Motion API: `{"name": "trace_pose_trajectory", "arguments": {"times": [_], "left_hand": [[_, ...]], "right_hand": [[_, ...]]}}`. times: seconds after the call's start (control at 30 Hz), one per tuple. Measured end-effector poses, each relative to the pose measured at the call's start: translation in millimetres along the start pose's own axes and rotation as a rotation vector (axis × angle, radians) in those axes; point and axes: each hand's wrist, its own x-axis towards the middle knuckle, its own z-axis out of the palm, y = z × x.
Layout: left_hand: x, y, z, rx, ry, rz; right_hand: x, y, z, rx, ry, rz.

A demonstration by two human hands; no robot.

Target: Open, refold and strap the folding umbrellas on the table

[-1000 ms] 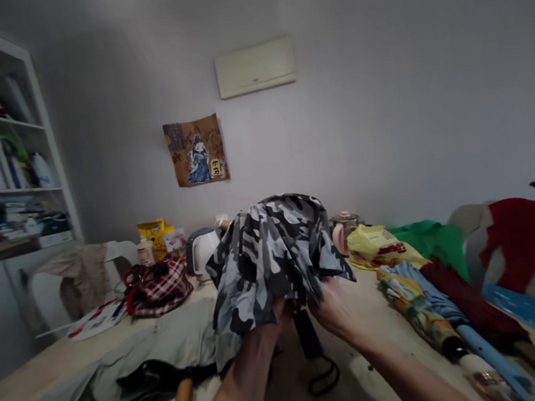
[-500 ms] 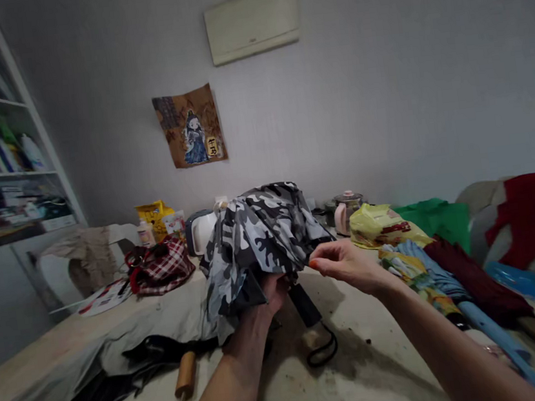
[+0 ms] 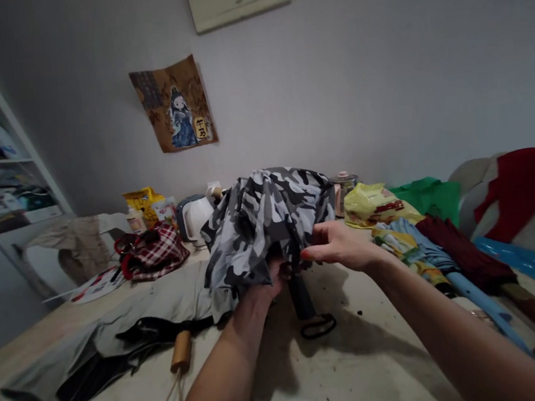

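Note:
A grey, black and white camouflage umbrella (image 3: 251, 228) is partly folded, its loose canopy bunched over the table. Its black handle (image 3: 301, 297) points down toward me, with a wrist strap looped at the end. My left hand (image 3: 273, 281) is closed on the umbrella just above the handle; the canopy hides most of its fingers. At the canopy's right edge, my right hand (image 3: 339, 247) pinches the fabric between thumb and fingers.
A grey umbrella (image 3: 95, 352) with a wooden handle (image 3: 181, 351) lies at left. Several folded umbrellas, one dark red (image 3: 469, 250), lie at right beside a yellow bag (image 3: 378, 203). Behind stand a plaid bag (image 3: 157, 253) and a white kettle (image 3: 196, 217).
The canopy has shifted, bunching wider toward the right. My right hand has moved slightly left against its edge, while my left hand keeps its hold. The view has tilted down a little.

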Motion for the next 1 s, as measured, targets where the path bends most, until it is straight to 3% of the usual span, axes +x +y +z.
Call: {"name": "trace_pose_trajectory", "arguments": {"times": [0.07, 0.23, 0.4, 0.53, 0.63, 0.7, 0.83, 1.0], "left_hand": [[-5, 4, 3.9, -0.002, -0.058, -0.034], [-13, 8, 9.5, 0.004, -0.163, -0.029], [-14, 12, 5.6, -0.02, -0.062, 0.058], [-21, 34, -4.2, -0.194, -0.063, 0.056], [-26, 52, -11.7, -0.361, 0.016, 0.074], [-27, 59, -17.5, -0.463, 0.048, 0.104], [-25, 62, -29.7, -0.552, -0.007, 0.142], [-28, 61, -24.7, -0.481, 0.017, 0.096]], "right_hand": [[3, 3, 5, -0.086, 0.1, -0.005], [13, 17, 16, -0.064, 0.304, -0.09], [11, 14, 17, -0.053, 0.189, -0.166], [12, 12, 4, 0.175, 0.344, -0.185], [17, 23, -9, 0.303, 0.352, -0.108], [22, 33, -15, 0.266, 0.353, 0.022], [26, 49, -15, 0.21, 0.248, 0.279], [25, 50, -7, 0.448, 0.105, 0.314]]}}
